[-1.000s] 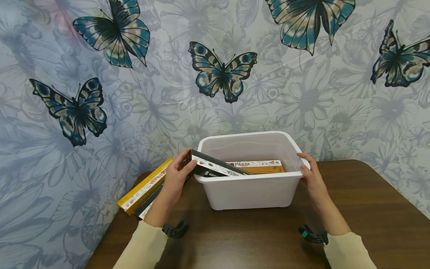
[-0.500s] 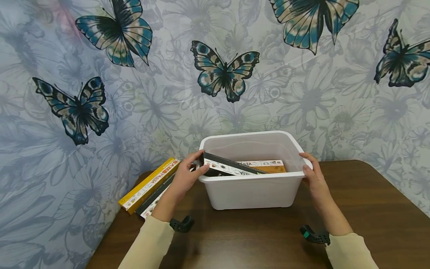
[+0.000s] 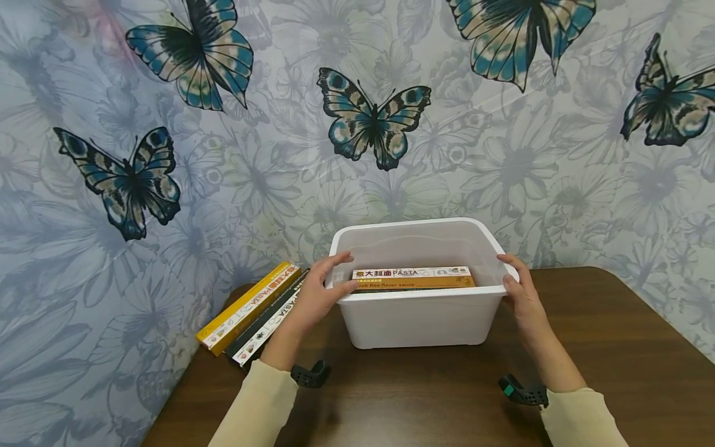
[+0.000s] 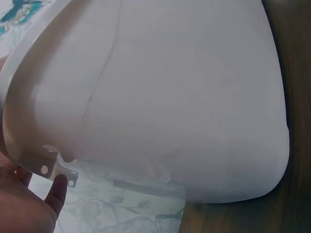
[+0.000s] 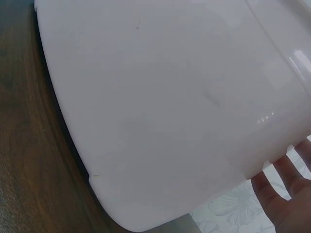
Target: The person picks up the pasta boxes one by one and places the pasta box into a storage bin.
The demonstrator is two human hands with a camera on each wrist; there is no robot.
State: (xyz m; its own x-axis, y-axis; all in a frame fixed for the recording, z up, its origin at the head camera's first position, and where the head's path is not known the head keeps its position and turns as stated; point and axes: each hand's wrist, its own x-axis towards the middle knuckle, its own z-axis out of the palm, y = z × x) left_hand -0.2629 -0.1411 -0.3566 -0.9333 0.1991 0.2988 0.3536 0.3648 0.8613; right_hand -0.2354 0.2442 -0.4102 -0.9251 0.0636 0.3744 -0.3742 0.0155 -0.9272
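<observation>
A white plastic bin (image 3: 416, 323) stands on the table, its front wall filling much of both wrist views. My left hand (image 3: 321, 292) straddles the bin's left rim near the front corner, fingers and thumb extended over it with nothing between them. My right hand (image 3: 522, 295) grips the right rim, thumb in front and fingers behind. In the bin an orange-and-white pasta box (image 3: 413, 279) shows above the front rim; what lies lower is hidden by the front wall. In the right wrist view, several fingers (image 5: 286, 177) reach along the rim.
Left of the bin, a yellow pasta box (image 3: 248, 307) and a black-and-white pasta box (image 3: 268, 320) lie side by side, slanted, near the left edge of the brown wooden table (image 3: 413, 397). A butterfly-patterned wall (image 3: 268, 155) rises close behind the bin.
My left hand has moved right and let go of a black pasta box, which has dropped into the bin out of sight. The right hand has stayed on the rim.
</observation>
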